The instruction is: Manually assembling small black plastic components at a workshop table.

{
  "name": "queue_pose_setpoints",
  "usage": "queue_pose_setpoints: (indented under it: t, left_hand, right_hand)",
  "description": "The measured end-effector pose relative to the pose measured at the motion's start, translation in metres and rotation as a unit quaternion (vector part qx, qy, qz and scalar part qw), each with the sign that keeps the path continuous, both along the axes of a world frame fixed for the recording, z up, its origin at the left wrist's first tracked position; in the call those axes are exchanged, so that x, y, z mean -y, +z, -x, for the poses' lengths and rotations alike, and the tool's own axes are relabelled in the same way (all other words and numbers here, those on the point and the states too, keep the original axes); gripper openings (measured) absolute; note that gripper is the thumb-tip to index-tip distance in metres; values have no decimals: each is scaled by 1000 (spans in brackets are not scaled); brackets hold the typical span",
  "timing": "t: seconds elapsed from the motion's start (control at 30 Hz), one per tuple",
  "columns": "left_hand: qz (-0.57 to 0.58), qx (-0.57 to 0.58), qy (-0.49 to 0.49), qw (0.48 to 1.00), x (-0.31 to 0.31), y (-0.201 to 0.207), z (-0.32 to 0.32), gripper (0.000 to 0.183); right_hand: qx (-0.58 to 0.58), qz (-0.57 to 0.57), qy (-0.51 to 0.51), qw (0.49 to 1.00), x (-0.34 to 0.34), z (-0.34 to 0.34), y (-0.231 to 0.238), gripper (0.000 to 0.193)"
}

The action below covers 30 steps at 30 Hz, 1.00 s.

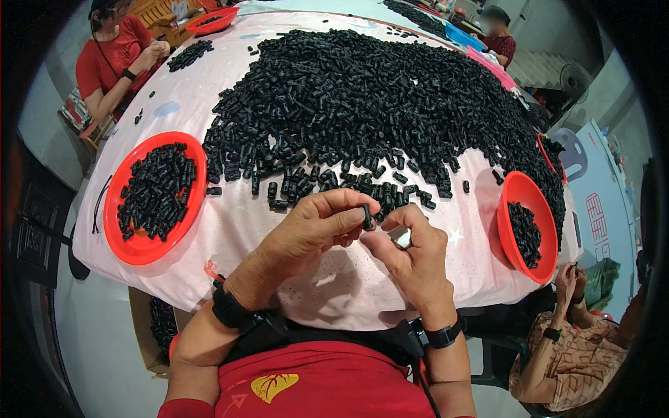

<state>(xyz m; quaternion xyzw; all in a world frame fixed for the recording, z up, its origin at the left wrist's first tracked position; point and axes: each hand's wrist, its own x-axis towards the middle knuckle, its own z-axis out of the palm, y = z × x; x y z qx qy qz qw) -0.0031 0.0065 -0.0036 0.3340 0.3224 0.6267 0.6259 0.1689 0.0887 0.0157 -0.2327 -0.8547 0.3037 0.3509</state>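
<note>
Over the near part of the table, my left hand (306,233) pinches a small black cylindrical plastic part (367,217) between thumb and forefinger. My right hand (418,261) is closed right beside it, thumb and forefinger curled toward the part. A pale, shiny patch shows inside the right hand's curl, but I cannot make out what it holds. Just beyond both hands, loose black parts (300,182) lie scattered at the near edge of a large heap of the same parts (362,97).
A red basin (117,233) of black parts sits left; a red bowl (511,182) tilts at the right. A pink cloth (244,268) covers the table. A box (143,327) of parts stands below left. People work at the left, far right and near right (568,348). A fan (574,80) stands behind.
</note>
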Motion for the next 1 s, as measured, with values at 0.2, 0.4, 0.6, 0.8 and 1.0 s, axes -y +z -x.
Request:
queue_pose_setpoints:
  t: [0.2, 0.4, 0.6, 0.8, 1.0]
  left_hand:
    - [0, -7, -47, 999, 2, 4, -1, 29]
    - [1, -8, -51, 999, 1, 0, -1, 29]
    - [5, 10, -45, 999, 1, 1, -4, 27]
    - [-4, -4, -48, 999, 0, 0, -4, 27]
    - [-2, 10, -50, 999, 0, 0, -3, 27]
  right_hand:
    - [63, -47, -13, 997, -3, 0, -3, 52]
    - [49, -56, -22, 997, -4, 2, -8, 53]
    - [82, -85, -32, 993, -5, 1, -10, 55]
    - [75, -93, -31, 992, -5, 1, -9, 54]
    - [92, -130, -28, 987, -4, 3, -12, 51]
